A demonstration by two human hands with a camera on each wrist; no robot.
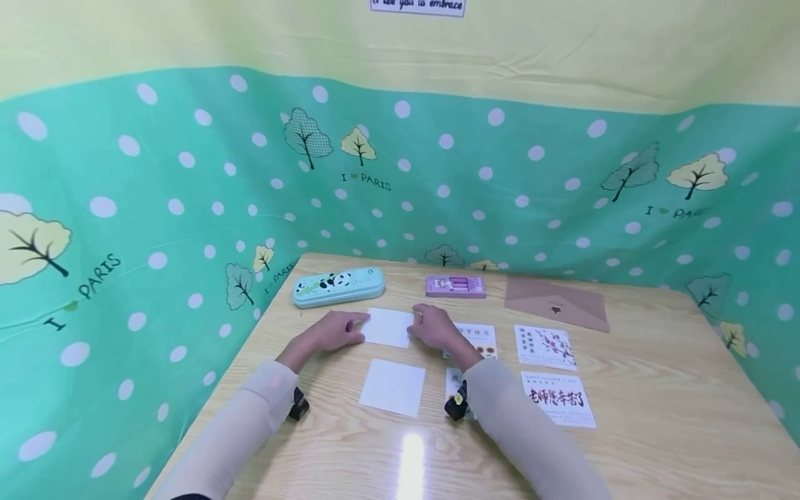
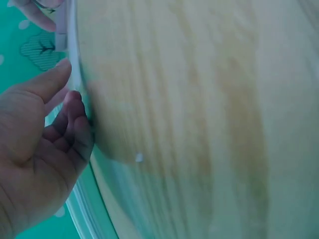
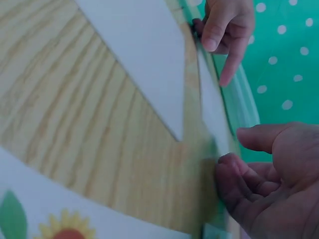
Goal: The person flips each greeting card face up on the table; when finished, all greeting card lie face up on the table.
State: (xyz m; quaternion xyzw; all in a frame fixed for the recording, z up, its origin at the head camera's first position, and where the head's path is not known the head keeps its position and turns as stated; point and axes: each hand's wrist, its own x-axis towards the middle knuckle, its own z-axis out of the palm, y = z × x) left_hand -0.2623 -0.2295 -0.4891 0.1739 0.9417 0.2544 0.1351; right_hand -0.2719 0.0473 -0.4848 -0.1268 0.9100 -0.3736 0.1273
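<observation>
A blank white card (image 1: 387, 327) lies flat on the wooden table between both hands. My left hand (image 1: 337, 330) is at its left edge, the fingers loosely bent; in the left wrist view a gap shows between thumb (image 2: 55, 79) and fingertips. At the card's right edge is my right hand (image 1: 434, 325), its thumb (image 3: 259, 137) apart from the bent fingers in the right wrist view. A second blank white card (image 1: 392, 387) lies nearer the front. The right forearm partly hides a sunflower card (image 1: 481, 333) and another printed card (image 1: 453, 380).
Behind the cards are a light blue panda pencil case (image 1: 339, 287) and a purple box (image 1: 455, 286). To the right lie a brown envelope (image 1: 556, 303), a card with a branch print (image 1: 546, 347) and one with red lettering (image 1: 558, 398). A green dotted cloth (image 1: 375, 160) hangs behind.
</observation>
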